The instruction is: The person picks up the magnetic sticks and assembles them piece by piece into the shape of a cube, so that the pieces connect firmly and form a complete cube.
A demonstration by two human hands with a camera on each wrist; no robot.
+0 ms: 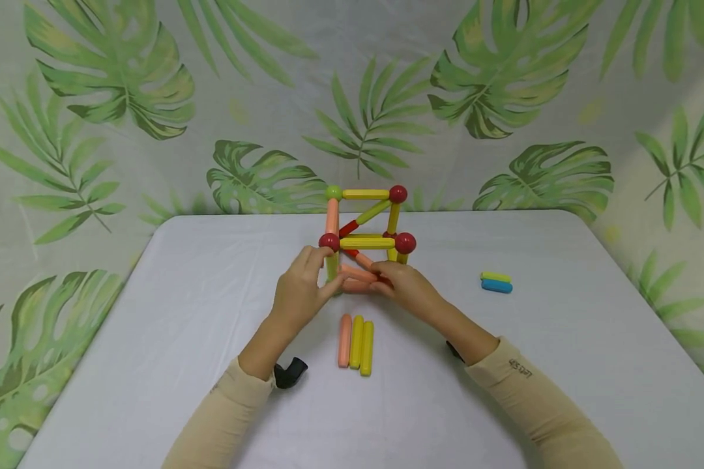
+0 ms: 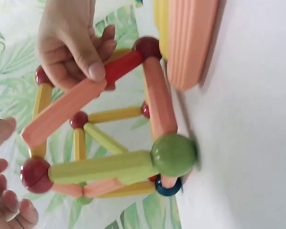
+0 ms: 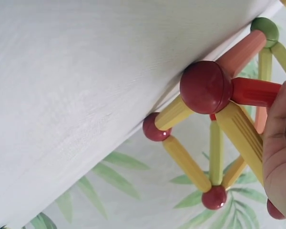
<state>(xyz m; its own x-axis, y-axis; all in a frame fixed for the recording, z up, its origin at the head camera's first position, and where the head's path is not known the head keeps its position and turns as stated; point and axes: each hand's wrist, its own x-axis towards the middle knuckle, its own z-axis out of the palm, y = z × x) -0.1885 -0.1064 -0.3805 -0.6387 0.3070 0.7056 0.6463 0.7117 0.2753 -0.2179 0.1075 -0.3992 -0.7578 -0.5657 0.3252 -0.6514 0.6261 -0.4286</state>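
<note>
A box-shaped frame of magnetic building rods and balls stands at the middle of the table, with a dark red ball (image 1: 329, 242) at its upper near left corner. My right hand (image 1: 410, 290) pinches a short red rod (image 2: 125, 67) and a pink rod (image 2: 64, 112) where they meet end to end. The red rod's other end meets a dark red ball (image 3: 206, 87) at the lower near right corner. The pink rod slants up, its free end apart from the upper left ball. Beside that ball is my left hand (image 1: 299, 286), fingers loosely bent, holding nothing.
On the table (image 1: 182, 326) in front of the frame lie a pink rod (image 1: 344, 341) and two yellow rods (image 1: 362, 345). Farther right are a short yellow-green rod (image 1: 495, 277) and a blue rod (image 1: 496, 286). A leaf-patterned cloth (image 1: 270, 111) hangs behind.
</note>
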